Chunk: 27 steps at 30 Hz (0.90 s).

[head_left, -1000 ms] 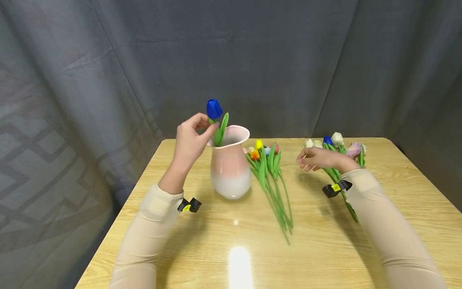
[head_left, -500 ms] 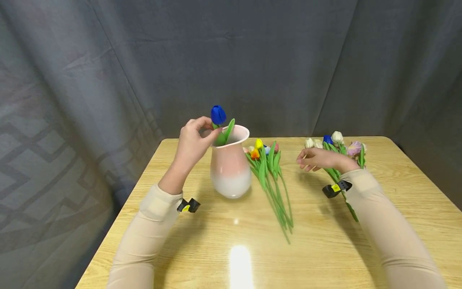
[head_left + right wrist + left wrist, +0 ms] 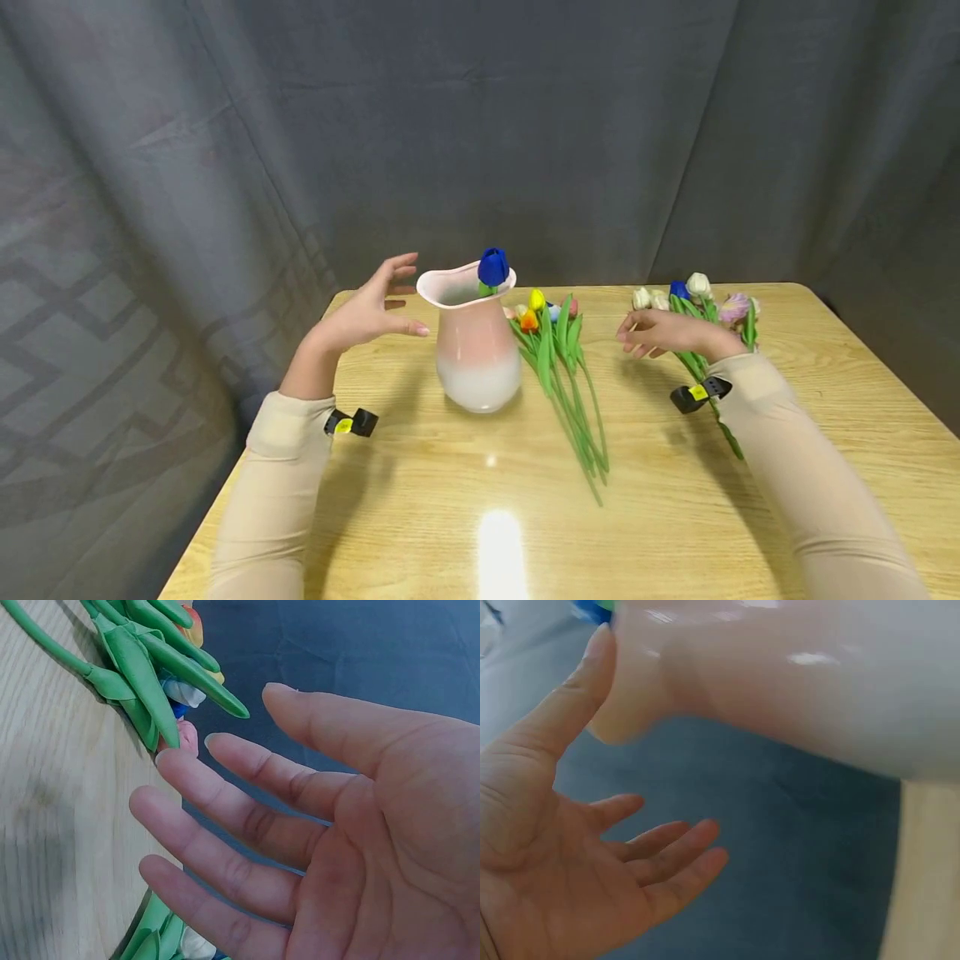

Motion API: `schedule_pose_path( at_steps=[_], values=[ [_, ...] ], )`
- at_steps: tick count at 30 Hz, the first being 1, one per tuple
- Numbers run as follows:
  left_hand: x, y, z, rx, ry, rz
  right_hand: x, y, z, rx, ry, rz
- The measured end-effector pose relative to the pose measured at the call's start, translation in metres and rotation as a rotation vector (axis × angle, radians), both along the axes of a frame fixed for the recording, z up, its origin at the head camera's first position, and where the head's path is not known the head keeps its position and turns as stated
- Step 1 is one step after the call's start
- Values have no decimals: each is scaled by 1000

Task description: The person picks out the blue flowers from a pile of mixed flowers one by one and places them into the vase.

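Note:
A blue tulip (image 3: 492,267) stands in the pink-and-white vase (image 3: 480,358), its bloom leaning at the right side of the wavy rim and its stem hidden inside. Left of the vase my left hand (image 3: 367,308) is spread and holds nothing; the left wrist view shows its thumb beside the vase wall (image 3: 780,675). Over the table at the right, my right hand (image 3: 667,332) hovers with loosely bent fingers and nothing in them. It is nearest to a bunch of white, blue and purple flowers (image 3: 697,287), partly covered by that hand and wrist.
Between the vase and my right hand lies a bunch of tulips (image 3: 558,350) in several colours, stems toward me. All of it rests on a wooden table (image 3: 420,500). A grey curtain (image 3: 570,142) hangs behind the table's far edge and along the sides.
My left hand has let go of the blue tulip and drawn back to the left. The tulip has sunk lower into the vase and shifted right. My right hand stays in place.

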State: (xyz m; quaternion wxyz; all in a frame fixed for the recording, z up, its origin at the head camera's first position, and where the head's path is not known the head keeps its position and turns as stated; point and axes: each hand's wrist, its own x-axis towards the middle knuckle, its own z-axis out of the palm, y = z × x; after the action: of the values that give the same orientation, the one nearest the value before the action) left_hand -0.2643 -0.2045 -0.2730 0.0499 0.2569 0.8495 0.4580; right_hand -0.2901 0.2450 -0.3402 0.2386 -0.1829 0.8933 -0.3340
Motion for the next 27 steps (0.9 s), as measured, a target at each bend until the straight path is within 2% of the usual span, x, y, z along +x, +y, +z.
schedule_pose_path(
  at_steps=[4,9,11,14,19,27],
  values=[
    [-13,-4,-28,-78,-109,-66,0,0,-1,3,0,8],
    [-24,5,-71,-191,-253,-142,0,1,-2,7,1,7],
    [-27,9,-87,-209,-286,-176,0,1,-2,6,-6,5],
    [-30,14,-104,-217,-299,-238,0,1,-2,7,-13,7],
    [-33,19,-116,-190,-304,-337,1,1,-1,12,-8,4],
    [-32,20,-114,-189,-315,-323,1,0,-1,17,-6,-1]
  ],
)
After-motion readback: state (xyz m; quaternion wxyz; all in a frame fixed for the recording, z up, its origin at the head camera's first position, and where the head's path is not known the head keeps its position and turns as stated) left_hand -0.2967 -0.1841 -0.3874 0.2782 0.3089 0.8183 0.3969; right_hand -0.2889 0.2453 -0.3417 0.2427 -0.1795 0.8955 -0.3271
